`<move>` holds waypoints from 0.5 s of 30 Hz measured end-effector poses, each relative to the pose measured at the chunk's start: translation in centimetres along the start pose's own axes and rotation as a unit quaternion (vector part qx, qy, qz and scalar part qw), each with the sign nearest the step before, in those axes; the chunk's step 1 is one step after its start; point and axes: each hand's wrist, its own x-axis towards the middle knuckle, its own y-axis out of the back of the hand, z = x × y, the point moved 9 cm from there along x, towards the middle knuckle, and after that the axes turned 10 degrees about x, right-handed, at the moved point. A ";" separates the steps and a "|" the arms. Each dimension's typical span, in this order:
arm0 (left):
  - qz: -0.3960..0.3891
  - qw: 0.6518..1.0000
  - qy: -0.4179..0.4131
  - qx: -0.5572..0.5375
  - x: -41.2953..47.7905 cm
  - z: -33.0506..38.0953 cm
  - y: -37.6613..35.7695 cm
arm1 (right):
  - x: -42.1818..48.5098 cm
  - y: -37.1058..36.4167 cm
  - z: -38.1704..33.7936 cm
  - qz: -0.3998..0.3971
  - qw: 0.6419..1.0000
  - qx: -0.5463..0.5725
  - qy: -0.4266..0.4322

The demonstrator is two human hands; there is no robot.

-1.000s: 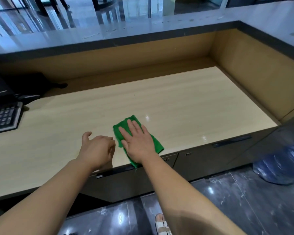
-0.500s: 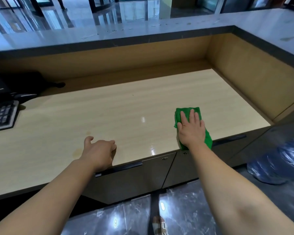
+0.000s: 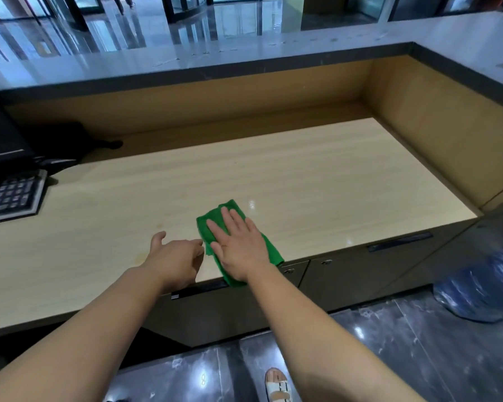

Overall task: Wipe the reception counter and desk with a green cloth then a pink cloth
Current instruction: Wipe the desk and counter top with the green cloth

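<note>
A green cloth [image 3: 208, 224] lies folded on the light wooden desk [image 3: 302, 181], near its front edge. My right hand [image 3: 238, 248] presses flat on the cloth with straight fingers. My left hand [image 3: 177, 256] hovers just left of the cloth over the desk's front edge, fingers loosely curled and holding nothing. The raised grey reception counter [image 3: 244, 50] runs along the back and right side. No pink cloth is in view.
A black keyboard [image 3: 9, 195] sits at the desk's left end, with a dark monitor base [image 3: 3, 140] behind it. Dark drawers [image 3: 360, 265] with handles lie under the desk. A blue plastic bag [image 3: 482, 288] rests on the floor at right.
My right hand slid the green cloth from the desk's right part back leftward along the front edge, next to my left hand. My left hand stayed in place.
</note>
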 end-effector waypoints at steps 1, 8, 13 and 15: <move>-0.005 1.000 0.000 -0.006 0.1 0.0 0.0 | -0.1 0.4 1.1 0.000 1.000 -0.003 0.001; -0.011 1.000 0.005 -0.027 0.2 -0.2 1.2 | -2.0 5.1 12.8 0.060 0.986 0.005 -0.159; 0.093 0.983 0.067 -0.146 -1.7 -4.1 3.5 | -2.3 5.4 14.9 0.078 0.965 0.034 -0.247; 0.097 0.971 0.124 -0.180 -2.8 -7.5 3.0 | -2.1 5.0 13.8 0.086 0.955 0.055 -0.279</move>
